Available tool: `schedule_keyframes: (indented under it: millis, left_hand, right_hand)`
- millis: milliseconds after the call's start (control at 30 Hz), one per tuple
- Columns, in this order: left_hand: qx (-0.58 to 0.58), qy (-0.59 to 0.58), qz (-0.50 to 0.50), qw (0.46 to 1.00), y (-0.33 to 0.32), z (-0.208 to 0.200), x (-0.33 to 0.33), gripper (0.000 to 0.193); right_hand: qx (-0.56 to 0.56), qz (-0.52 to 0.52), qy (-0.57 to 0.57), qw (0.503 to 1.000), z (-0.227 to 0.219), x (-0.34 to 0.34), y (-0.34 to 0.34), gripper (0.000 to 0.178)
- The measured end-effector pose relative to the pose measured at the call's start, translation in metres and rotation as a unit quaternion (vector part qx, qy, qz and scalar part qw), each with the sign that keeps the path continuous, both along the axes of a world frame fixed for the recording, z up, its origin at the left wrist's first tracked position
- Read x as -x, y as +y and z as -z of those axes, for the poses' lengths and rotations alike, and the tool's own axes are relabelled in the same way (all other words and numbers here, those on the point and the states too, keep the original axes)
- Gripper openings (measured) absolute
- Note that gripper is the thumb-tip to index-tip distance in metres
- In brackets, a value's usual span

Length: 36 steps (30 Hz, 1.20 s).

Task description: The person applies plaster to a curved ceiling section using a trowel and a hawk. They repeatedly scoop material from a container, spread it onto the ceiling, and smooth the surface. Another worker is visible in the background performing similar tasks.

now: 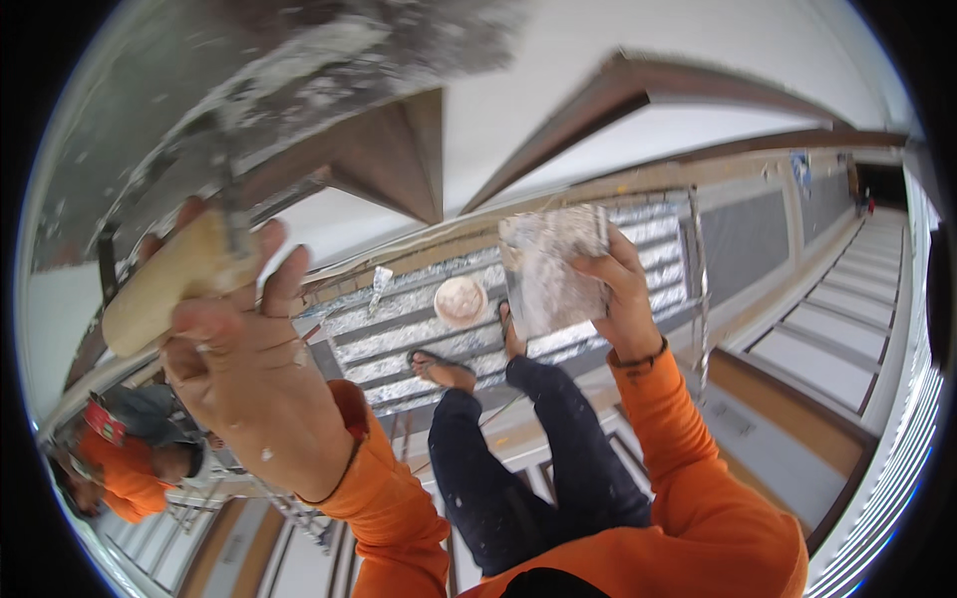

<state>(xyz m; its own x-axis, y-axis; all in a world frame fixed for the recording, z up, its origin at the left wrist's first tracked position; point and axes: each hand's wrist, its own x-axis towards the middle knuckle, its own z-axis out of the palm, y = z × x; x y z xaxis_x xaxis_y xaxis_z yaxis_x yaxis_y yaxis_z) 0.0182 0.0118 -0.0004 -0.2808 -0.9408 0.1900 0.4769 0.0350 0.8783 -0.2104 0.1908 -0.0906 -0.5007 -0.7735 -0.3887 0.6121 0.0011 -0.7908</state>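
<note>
My left hand (259, 389), raised at the left, grips the pale handle (179, 284) of a plastering trowel. The trowel's broad grey blade (299, 75), smeared with white plaster, fills the upper left and is blurred. On the right, my right hand (628, 294) holds a flat, roughly square plate (553, 264) by its right edge. Whitish plaster coats the plate, so its exact kind is unclear. A round bucket of pale plaster (461, 302) stands below on the slatted platform, near my feet.
I stand on a plaster-spattered scaffold platform (399, 344) high above rows of railings or benches. A white-smeared item (381, 279) lies left of the bucket. Brown angular trim (648, 80) runs along the white surface ahead. Another person in orange (130, 468) is at lower left.
</note>
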Motion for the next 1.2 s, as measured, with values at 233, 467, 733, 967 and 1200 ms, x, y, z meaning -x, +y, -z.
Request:
schedule_keyframes:
  millis: [233,467,733,967,1200]
  left_hand:
    - [0.015,0.009,0.065,0.998,-0.008,-0.008,-0.011,0.014]
    - [-0.028,-0.024,0.189,0.981,-0.02,-0.028,-0.02,0.02]
    - [-0.452,0.49,0.182,0.723,0.003,-0.038,0.007,0.046]
    - [-0.243,-0.087,0.137,0.956,-0.012,-0.062,0.001,0.02]
    - [-0.267,-0.103,0.08,0.955,0.005,-0.05,0.022,0.025]
  right_hand:
    - [-0.105,-0.063,0.131,0.984,0.15,-0.007,0.074,0.035]
    - [-0.273,-0.124,0.37,0.879,0.332,-0.041,0.158,0.04]
    - [-0.402,-0.199,0.443,0.776,0.447,-0.084,0.183,0.045]
    - [-0.34,-0.219,0.52,0.752,0.543,-0.098,0.149,0.069]
    - [-0.305,-0.255,0.591,0.701,0.596,-0.1,0.13,0.066]
